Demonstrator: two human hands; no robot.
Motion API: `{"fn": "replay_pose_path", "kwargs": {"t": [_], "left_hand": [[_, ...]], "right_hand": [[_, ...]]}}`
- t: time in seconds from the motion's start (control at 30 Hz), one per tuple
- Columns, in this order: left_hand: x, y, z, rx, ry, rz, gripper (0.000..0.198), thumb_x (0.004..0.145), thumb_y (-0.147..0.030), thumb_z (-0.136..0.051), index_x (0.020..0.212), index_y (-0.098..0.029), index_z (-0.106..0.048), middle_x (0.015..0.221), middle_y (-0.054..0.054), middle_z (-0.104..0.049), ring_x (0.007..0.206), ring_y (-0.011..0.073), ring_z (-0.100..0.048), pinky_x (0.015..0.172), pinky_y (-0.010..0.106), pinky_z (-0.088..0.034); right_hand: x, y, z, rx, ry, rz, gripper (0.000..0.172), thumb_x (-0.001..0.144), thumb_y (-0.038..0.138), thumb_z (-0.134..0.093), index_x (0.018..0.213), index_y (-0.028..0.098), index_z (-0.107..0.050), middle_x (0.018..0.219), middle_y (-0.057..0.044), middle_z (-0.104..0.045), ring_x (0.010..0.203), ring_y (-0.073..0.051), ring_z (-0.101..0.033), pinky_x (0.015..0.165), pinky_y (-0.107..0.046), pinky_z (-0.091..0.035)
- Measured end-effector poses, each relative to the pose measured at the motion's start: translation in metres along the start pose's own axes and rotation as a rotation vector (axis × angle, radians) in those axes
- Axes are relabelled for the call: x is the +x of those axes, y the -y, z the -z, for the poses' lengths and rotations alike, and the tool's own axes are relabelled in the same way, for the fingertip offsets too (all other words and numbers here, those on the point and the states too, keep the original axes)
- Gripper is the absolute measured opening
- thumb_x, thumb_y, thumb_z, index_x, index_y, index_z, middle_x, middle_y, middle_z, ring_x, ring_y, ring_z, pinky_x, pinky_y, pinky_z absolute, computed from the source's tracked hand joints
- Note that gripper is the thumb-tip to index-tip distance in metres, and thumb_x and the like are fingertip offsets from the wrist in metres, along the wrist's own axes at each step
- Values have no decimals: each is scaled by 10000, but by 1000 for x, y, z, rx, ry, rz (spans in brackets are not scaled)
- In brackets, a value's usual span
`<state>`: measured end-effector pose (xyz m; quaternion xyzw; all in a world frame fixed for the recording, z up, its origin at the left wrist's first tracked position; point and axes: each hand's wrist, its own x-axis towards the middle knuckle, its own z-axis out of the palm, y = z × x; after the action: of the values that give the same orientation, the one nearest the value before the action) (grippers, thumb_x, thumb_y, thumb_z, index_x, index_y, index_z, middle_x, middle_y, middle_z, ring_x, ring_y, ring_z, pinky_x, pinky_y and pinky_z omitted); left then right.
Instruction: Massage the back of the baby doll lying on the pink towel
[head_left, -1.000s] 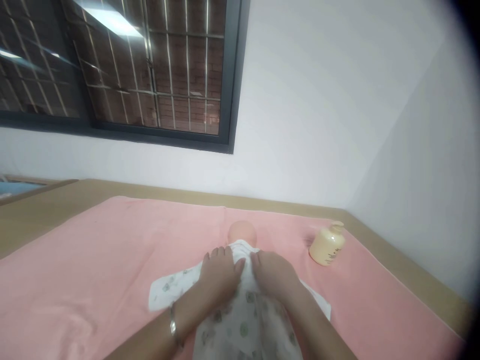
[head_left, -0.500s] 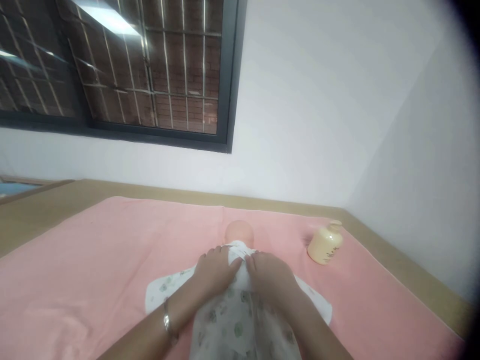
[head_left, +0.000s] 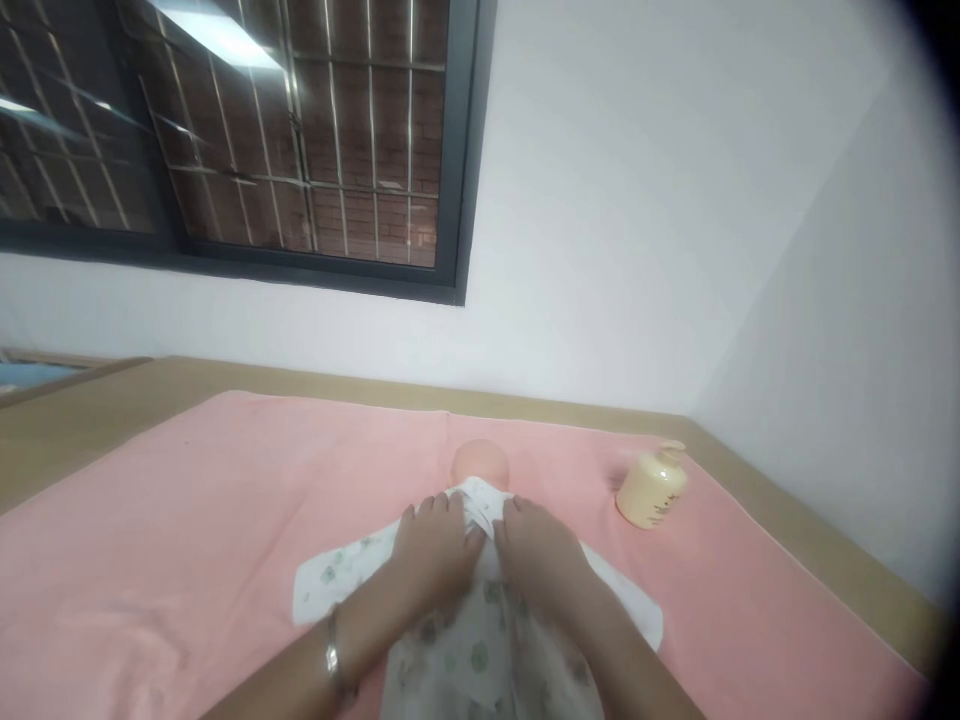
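Observation:
A baby doll lies on its back, its bald head [head_left: 480, 462] pointing away from me. It wears a white baby gown [head_left: 480, 655] with small green and grey prints, the sleeves spread to both sides. My left hand [head_left: 437, 540], below a silver bracelet, is closed on the gown's left chest near the collar. Opposite it, my right hand [head_left: 534, 540] is closed on the other side of the collar. Both thumbs point inward at the overlapping neckline, where the cloth is bunched. The fingertips are partly hidden over the doll's shoulders.
A pink cloth [head_left: 225, 520] covers most of the tan padded table [head_left: 300, 375]. Right of the doll stands a cream pump bottle [head_left: 651, 490]. Behind the table are a white wall [head_left: 600, 250] and a dark-framed barred window [head_left: 315, 150].
Both hands stay at the collar with small finger shifts. My left thumb has drawn slightly down and in, and more of the crossed neckline shows between the hands.

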<state>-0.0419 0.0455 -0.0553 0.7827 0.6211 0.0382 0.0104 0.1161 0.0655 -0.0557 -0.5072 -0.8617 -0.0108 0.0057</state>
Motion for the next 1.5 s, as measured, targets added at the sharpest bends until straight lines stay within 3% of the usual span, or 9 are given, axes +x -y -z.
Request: {"fn": "replay_pose_path", "kwargs": {"t": [0.1, 0.23, 0.33, 0.47, 0.63, 0.97, 1.5], "left_hand": [[4, 4, -4, -29, 7, -13, 287, 909, -301, -348, 1025, -225, -599, 1142, 117, -582, 983, 280, -560, 765, 403, -432], [1, -5, -9, -6, -72, 66, 370, 935, -360, -294, 1095, -188, -580, 1125, 146, -585, 1044, 313, -533, 857, 463, -402], [2, -8, -8, -90, -98, 143, 431, 940, -412, -267, 1085, -140, -569, 1070, 153, -604, 989, 293, -553, 873, 450, -398], [10, 1, -8, -288, -74, 134, 390, 917, -447, -322, 1045, -182, -577, 1039, 108, -624, 957, 257, -569, 832, 381, -418], [21, 12, -17, -390, -103, 143, 385, 880, -514, -390, 1001, -199, -577, 1001, 80, -639, 942, 241, -578, 789, 335, -416], [20, 11, -24, -368, -144, 167, 374, 889, -520, -370, 909, -193, -550, 933, 76, -619, 884, 230, -566, 752, 331, -397], [25, 14, -32, -383, -146, 163, 351, 884, -529, -370, 853, -209, -509, 881, 49, -593, 842, 230, -530, 735, 345, -368]], "right_hand": [[-1, 4, -2, -40, -3, 21, 256, 846, 121, -464, 1001, 134, -667, 1054, -165, -633, 987, -291, -581, 843, -367, -409], [8, -4, -8, -29, 14, -1, 300, 894, 111, -381, 1011, 134, -656, 1036, -162, -639, 947, -271, -599, 793, -347, -417], [13, -11, -12, 40, 23, -97, 330, 948, 166, -322, 1051, 135, -634, 1010, -149, -649, 895, -246, -616, 741, -322, -420], [19, -14, -12, 128, 51, -150, 331, 964, 219, -315, 1077, 125, -612, 1036, -157, -647, 924, -248, -611, 740, -323, -415], [25, -13, -13, 407, 11, -361, 512, 991, 378, -174, 999, 122, -618, 1000, -151, -660, 870, -226, -620, 715, -312, -420], [32, -15, -26, 406, -75, -389, 467, 956, 413, -222, 929, 150, -608, 932, -137, -665, 832, -233, -599, 697, -314, -389], [34, -17, -27, 445, -70, -403, 452, 941, 434, -229, 897, 164, -588, 918, -127, -662, 824, -230, -596, 673, -304, -382]]}}
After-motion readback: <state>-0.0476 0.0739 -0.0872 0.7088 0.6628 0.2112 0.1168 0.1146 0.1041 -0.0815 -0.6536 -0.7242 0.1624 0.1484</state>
